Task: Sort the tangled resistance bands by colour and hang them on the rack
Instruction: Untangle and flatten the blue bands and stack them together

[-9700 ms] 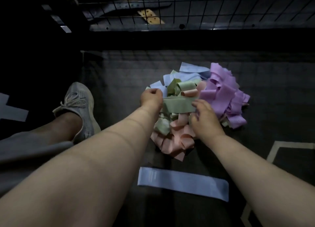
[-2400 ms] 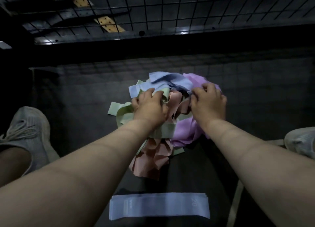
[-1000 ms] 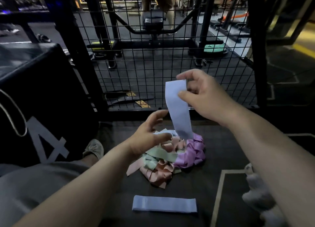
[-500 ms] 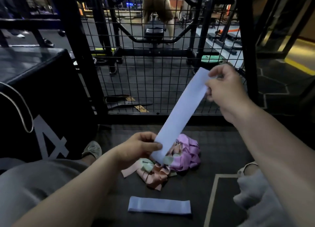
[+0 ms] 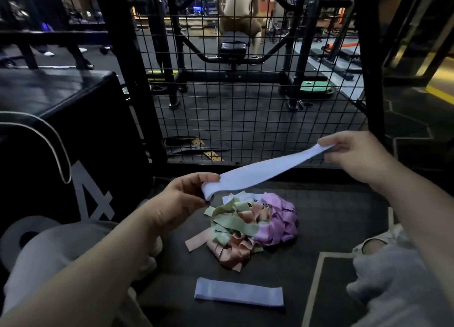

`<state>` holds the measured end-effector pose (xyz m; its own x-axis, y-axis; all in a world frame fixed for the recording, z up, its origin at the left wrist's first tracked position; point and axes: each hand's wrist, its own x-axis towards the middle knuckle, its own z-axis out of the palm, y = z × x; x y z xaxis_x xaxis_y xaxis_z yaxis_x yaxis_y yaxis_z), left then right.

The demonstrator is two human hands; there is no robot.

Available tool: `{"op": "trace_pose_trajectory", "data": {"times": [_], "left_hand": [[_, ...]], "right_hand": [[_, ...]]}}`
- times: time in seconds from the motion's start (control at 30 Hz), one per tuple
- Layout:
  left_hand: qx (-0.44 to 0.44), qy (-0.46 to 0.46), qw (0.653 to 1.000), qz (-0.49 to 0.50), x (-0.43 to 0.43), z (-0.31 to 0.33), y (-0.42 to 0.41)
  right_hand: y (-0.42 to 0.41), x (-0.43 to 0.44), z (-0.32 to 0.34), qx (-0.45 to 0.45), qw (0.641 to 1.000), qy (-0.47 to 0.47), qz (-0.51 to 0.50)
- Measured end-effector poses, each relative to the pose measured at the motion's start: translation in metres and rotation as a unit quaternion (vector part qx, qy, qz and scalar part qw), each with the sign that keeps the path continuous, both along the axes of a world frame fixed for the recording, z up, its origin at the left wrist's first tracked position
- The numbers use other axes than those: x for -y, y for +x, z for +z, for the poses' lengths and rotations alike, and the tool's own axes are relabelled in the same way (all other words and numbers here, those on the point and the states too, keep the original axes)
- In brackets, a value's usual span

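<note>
Spanning both hands, a pale blue band (image 5: 265, 170) is held flat above the floor, clear of the tangle. The left hand (image 5: 183, 200) pinches its lower end between thumb and fingers; the right hand (image 5: 356, 154) pinches the upper end likewise, so both grips are closed on this one band. It sags slightly along its length and looks light, thin, soft and stretchy; it should drape over a bar readily. Holding it at the two ends keeps the loop flat. Below lies the tangle (image 5: 250, 226) of green, peach and purple bands, with some pale blue at its far edge. A second blue band (image 5: 239, 294) lies flat on the floor mat (image 5: 344, 204), nearer the person. A wire mesh panel (image 5: 245, 105) stands behind; whether it is the rack cannot be told.
</note>
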<state>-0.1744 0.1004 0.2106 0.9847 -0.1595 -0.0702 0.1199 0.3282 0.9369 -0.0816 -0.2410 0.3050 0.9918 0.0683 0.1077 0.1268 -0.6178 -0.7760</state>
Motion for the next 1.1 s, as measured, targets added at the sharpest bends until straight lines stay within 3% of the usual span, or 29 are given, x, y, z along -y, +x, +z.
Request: {"op": "trace_pose_trajectory", "data": {"times": [0.3, 0.5, 0.87, 1.1], "left_hand": [[0.070, 0.106, 0.990, 0.055, 0.006, 0.003, -0.004], [-0.003, 0.117, 0.970, 0.213, 0.003, 0.009, 0.001], [-0.035, 0.093, 0.962, 0.256, -0.008, 0.004, 0.000], [-0.047, 0.137, 0.943, 0.300, -0.008, -0.006, 0.005]], "right_hand": [[-0.011, 0.003, -0.008, -0.005, 0.999, 0.042, -0.018], [-0.017, 0.007, -0.014, -0.151, 0.977, 0.147, -0.010], [-0.024, 0.001, -0.026, -0.180, 0.960, 0.215, 0.016], [-0.024, 0.002, -0.036, -0.200, 0.963, 0.180, 0.019]]}}
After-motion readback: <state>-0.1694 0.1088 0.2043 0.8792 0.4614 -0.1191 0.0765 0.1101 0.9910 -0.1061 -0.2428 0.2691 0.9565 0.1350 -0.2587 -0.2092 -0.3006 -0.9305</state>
